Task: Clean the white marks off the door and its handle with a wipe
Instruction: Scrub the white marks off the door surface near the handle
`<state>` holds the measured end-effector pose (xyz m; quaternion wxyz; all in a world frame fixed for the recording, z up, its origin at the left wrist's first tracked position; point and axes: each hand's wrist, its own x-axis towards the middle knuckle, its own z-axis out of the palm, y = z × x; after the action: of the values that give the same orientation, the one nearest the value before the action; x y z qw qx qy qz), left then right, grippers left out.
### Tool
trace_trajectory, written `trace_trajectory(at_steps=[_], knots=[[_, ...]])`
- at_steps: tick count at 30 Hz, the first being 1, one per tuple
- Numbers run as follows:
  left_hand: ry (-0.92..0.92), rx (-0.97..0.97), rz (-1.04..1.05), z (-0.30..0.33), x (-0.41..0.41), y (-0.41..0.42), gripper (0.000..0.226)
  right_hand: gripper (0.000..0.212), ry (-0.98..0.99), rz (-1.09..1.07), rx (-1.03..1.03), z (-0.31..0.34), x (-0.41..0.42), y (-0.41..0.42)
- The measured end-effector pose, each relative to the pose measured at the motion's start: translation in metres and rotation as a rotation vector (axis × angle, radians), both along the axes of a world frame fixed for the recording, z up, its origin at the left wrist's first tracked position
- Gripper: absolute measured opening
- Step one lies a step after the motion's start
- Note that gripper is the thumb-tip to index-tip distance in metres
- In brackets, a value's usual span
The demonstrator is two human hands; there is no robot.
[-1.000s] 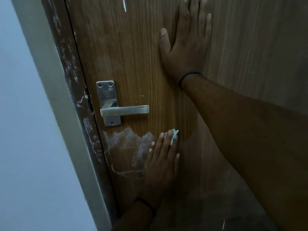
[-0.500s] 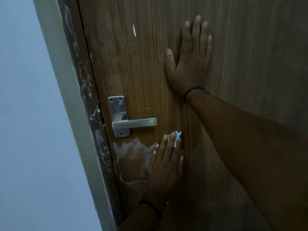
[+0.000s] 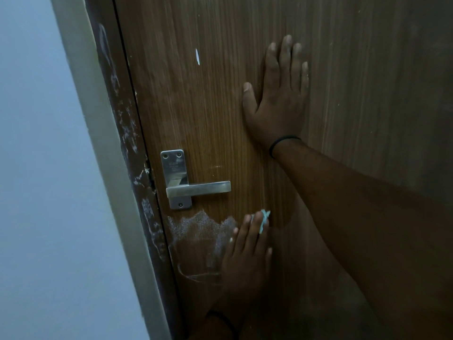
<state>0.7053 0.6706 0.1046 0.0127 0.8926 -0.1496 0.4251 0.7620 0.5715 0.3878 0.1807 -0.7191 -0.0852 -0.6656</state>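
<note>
A brown wooden door [image 3: 220,114] fills the view, with a silver lever handle [image 3: 198,188] on a metal plate at its left edge. A white powdery smear [image 3: 196,225] lies just below the handle. My left hand [image 3: 247,251] presses a pale blue-green wipe [image 3: 264,218] flat against the door to the right of the smear; only an edge of the wipe shows past the fingertips. My right hand [image 3: 279,101] rests flat with fingers spread, higher on the door. A small white chip mark [image 3: 197,56] sits above the handle.
The dark door frame [image 3: 132,153] to the left carries white scuffs and streaks. A pale jamb strip [image 3: 103,148] and a grey-blue wall [image 3: 44,192] lie further left. A thin white curved line [image 3: 196,276] runs below the smear.
The view has shifted, so the door and both hands sit lower and further right in frame. My left hand stays at the smear's right edge with the wipe.
</note>
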Motion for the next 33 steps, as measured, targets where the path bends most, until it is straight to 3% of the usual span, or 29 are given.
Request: trace_trajectory(at_steps=[10, 19, 23, 29, 33], knots=[[0.109, 0.013, 0.010, -0.022, -0.006, 0.010, 0.064, 0.067, 0.042, 0.007, -0.049, -0.028, 0.004, -0.008], [0.046, -0.089, 0.038, 0.020, -0.006, 0.006, 0.062, 0.069, 0.152, 0.003, -0.171, -0.124, 0.007, -0.035], [0.030, -0.090, 0.062, 0.031, -0.002, 0.011, 0.062, 0.069, 0.162, -0.019, -0.184, -0.127, 0.009, -0.037], [0.082, 0.046, 0.061, -0.023, -0.012, 0.024, 0.068, 0.068, 0.156, -0.008, -0.181, -0.128, 0.008, -0.038], [-0.011, -0.119, 0.120, 0.019, -0.002, 0.021, 0.065, 0.069, 0.165, -0.013, -0.180, -0.127, 0.007, -0.036]])
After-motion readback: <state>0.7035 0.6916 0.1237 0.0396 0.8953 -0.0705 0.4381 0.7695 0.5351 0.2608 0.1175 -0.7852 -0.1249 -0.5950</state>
